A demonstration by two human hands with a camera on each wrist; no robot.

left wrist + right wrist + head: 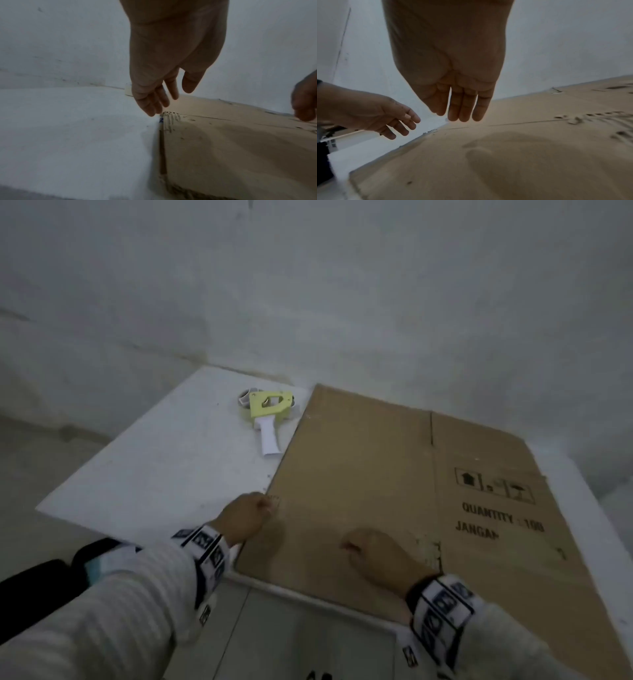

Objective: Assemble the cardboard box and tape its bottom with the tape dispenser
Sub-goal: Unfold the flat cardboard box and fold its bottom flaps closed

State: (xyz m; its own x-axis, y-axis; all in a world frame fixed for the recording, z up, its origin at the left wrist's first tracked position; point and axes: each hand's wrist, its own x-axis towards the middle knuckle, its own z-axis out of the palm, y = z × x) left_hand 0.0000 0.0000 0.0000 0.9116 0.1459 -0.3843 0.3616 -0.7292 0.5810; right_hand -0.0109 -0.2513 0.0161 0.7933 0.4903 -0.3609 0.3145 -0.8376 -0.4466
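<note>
- Cardboard box (394,491), still flat, fills frame's right-center on table (154,474).
- Left hand (245,517) at its left edge, right hand (380,556) above it: fingers relaxed, holding nothing.
- Tape dispenser (269,414) upper center, beside box.
- Risk: lifting box could knock dispenser off; worn corner may tear.

Head view looks down from above onto the table (144,474) toward the wall; both wrist views look low and close along the fingers, sharing the flat cardboard box (240,148) edge.
</note>
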